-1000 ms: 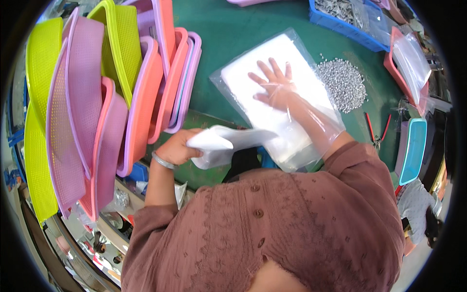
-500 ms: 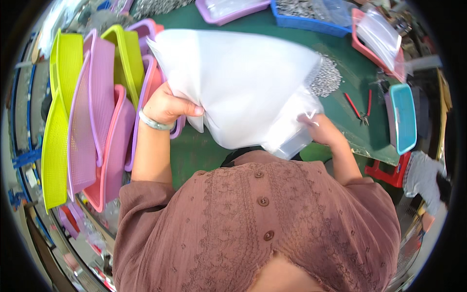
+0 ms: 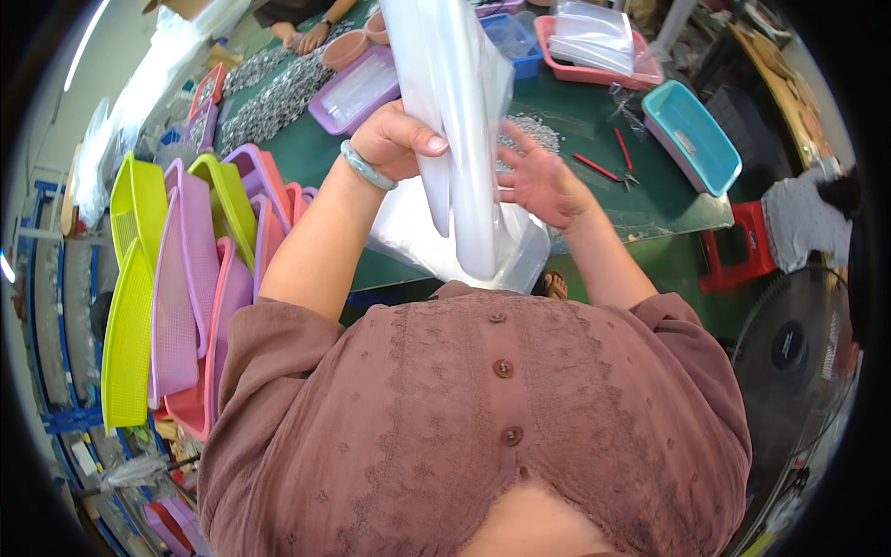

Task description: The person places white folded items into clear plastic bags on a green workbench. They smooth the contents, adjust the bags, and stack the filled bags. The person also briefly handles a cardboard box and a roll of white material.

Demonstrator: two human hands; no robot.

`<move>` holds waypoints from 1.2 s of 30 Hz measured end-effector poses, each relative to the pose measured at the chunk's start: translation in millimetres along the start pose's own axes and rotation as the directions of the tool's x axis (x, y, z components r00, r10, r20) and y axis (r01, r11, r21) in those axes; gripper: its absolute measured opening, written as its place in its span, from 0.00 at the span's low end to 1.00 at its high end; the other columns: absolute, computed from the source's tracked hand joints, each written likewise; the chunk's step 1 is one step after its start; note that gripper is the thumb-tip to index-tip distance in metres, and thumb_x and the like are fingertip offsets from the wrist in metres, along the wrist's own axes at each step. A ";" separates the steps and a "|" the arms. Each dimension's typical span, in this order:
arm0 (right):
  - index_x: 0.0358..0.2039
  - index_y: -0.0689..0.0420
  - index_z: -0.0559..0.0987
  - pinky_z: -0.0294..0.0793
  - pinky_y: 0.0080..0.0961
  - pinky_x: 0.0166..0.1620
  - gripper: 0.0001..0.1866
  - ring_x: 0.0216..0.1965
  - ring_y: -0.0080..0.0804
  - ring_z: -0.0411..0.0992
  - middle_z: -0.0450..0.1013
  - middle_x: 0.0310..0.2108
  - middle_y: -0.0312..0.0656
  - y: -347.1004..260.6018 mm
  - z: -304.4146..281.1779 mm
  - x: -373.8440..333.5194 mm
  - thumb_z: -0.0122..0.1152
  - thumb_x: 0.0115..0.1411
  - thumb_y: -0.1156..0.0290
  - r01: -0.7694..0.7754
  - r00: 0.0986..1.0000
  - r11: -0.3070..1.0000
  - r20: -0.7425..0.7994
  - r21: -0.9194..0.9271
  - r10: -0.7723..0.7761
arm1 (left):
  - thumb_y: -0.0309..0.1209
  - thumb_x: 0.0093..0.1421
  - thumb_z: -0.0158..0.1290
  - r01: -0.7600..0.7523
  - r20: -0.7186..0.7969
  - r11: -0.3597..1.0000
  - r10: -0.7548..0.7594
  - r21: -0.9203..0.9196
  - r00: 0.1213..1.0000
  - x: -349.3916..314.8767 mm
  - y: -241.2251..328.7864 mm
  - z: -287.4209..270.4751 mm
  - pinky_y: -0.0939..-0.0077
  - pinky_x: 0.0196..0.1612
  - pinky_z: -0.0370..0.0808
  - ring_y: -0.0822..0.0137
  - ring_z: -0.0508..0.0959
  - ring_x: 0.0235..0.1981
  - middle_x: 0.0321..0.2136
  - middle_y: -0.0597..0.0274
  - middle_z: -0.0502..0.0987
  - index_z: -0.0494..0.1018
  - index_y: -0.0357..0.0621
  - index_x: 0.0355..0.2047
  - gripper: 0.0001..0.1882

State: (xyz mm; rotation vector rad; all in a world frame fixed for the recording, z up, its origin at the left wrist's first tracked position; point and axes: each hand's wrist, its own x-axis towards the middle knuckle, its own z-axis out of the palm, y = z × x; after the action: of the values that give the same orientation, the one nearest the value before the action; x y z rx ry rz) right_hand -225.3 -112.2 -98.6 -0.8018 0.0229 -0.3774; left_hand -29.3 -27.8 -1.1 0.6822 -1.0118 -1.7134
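Note:
A large translucent plastic bag (image 3: 464,111), loosely folded, hangs upright in front of my chest. My left hand (image 3: 394,144) is closed on its left side, thumb pressed over the plastic. At its right side my right hand (image 3: 548,186) is spread, with nothing gripped and the fingertips close to the bag; whether they touch it, I cannot tell. Under both hands, more clear plastic (image 3: 404,227) lies on the near edge of the green table (image 3: 677,218). Just beyond my right hand is a heap of small silvery parts (image 3: 536,133), partly hidden.
Red-handled pliers (image 3: 624,174) lie right of the heap, near a turquoise basket (image 3: 691,139). A pink tray (image 3: 640,70) holds clear bags. Colourful baskets (image 3: 176,278) stand stacked at left. A fan (image 3: 789,343) and a red stool (image 3: 733,251) are at right. Another person's hands (image 3: 306,39) show far off.
The bag has gone from spread wide across both hands to upright and gathered in my left hand. My right hand has let go and opened. The view has tilted up.

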 end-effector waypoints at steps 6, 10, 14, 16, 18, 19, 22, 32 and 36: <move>0.53 0.60 0.62 0.66 0.32 0.50 0.40 0.48 0.33 0.66 0.67 0.47 0.43 -0.9 1.5 -23.9 0.67 0.43 0.55 0.016 1.000 0.990 0.011 0.138 -0.017 | 0.23 0.39 0.57 0.035 0.037 0.999 -0.035 0.007 0.999 5.4 -10.3 7.8 0.63 0.49 0.67 0.58 0.73 0.42 0.40 0.50 0.74 0.68 0.33 0.45 0.28; 0.43 0.63 0.72 0.70 0.27 0.44 0.18 0.39 0.30 0.71 0.72 0.39 0.42 -28.1 19.6 -43.3 0.59 0.48 0.78 -0.049 0.957 0.987 -0.289 -0.151 0.004 | 0.23 0.43 0.56 0.041 -0.204 0.995 -0.059 -0.089 0.977 -15.3 -31.9 -9.9 0.63 0.50 0.67 0.59 0.73 0.42 0.41 0.51 0.72 0.65 0.33 0.47 0.28; 0.37 0.65 0.76 0.73 0.22 0.34 0.13 0.30 0.26 0.73 0.74 0.31 0.40 -59.8 19.4 -54.5 0.52 0.49 0.81 -0.275 0.885 0.810 -0.465 -0.518 0.003 | 0.30 0.46 0.58 0.050 -0.391 0.973 -0.138 -0.227 0.910 -39.2 -86.7 -31.9 0.64 0.49 0.68 0.60 0.74 0.41 0.41 0.55 0.73 0.64 0.35 0.47 0.27; 0.38 0.65 0.75 0.72 0.20 0.34 0.14 0.29 0.24 0.72 0.74 0.30 0.40 -66.3 31.0 -56.3 0.52 0.49 0.81 -0.324 0.881 0.745 -0.474 -0.583 0.012 | 0.34 0.46 0.59 0.019 -0.393 0.957 -0.137 -0.290 0.909 -38.9 -112.5 -22.9 0.60 0.51 0.65 0.60 0.71 0.45 0.43 0.55 0.71 0.61 0.39 0.50 0.32; 0.38 0.65 0.75 0.71 0.19 0.34 0.14 0.29 0.24 0.72 0.74 0.30 0.40 -72.1 43.8 -55.7 0.52 0.48 0.81 -0.344 0.888 0.677 -0.459 -0.651 0.010 | 0.34 0.46 0.59 -0.044 -0.414 0.928 -0.122 -0.369 0.902 -38.1 -125.2 -11.5 0.60 0.52 0.64 0.60 0.71 0.45 0.43 0.55 0.71 0.63 0.39 0.48 0.29; 0.38 0.65 0.75 0.72 0.19 0.34 0.14 0.29 0.24 0.72 0.74 0.31 0.40 -75.0 45.7 -56.2 0.52 0.48 0.81 -0.336 0.894 0.686 -0.448 -0.645 0.016 | 0.34 0.47 0.59 -0.068 -0.415 0.917 -0.110 -0.393 0.903 -39.9 -130.0 -10.8 0.59 0.52 0.63 0.60 0.71 0.45 0.43 0.55 0.71 0.63 0.39 0.48 0.29; 0.38 0.65 0.75 0.72 0.19 0.34 0.14 0.29 0.24 0.73 0.74 0.31 0.41 -87.7 60.8 -61.2 0.52 0.48 0.81 -0.306 0.900 0.744 -0.435 -0.594 0.022 | 0.32 0.48 0.57 -0.133 -0.418 0.878 -0.082 -0.460 0.905 -45.3 -144.6 -16.2 0.59 0.53 0.63 0.59 0.71 0.46 0.43 0.54 0.71 0.63 0.38 0.48 0.28; 0.40 0.65 0.74 0.71 0.19 0.33 0.15 0.27 0.23 0.72 0.74 0.29 0.39 -106.5 23.1 -99.3 0.50 0.50 0.80 -0.414 0.812 0.633 -0.579 -0.654 -0.068 | 0.21 0.49 0.53 0.034 -0.649 0.999 -0.037 -0.017 0.760 -27.7 -130.3 -16.3 0.67 0.41 0.74 0.62 0.76 0.36 0.36 0.53 0.74 0.68 0.35 0.42 0.17; 0.42 0.66 0.73 0.72 0.20 0.36 0.15 0.31 0.25 0.72 0.73 0.33 0.42 -93.2 -2.1 -118.6 0.49 0.51 0.82 -0.428 0.766 0.642 -0.632 -0.636 -0.115 | 0.19 0.47 0.53 0.113 -0.680 0.984 0.013 0.141 0.733 -20.3 -117.9 -14.2 0.69 0.40 0.74 0.63 0.76 0.34 0.34 0.54 0.75 0.70 0.34 0.38 0.15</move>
State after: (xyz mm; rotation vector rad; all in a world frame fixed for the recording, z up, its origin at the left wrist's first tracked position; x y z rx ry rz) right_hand -366.2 -132.5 -48.8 -1.4727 0.9628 -0.4455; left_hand -65.6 5.5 -111.0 1.3455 -0.6109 -1.2455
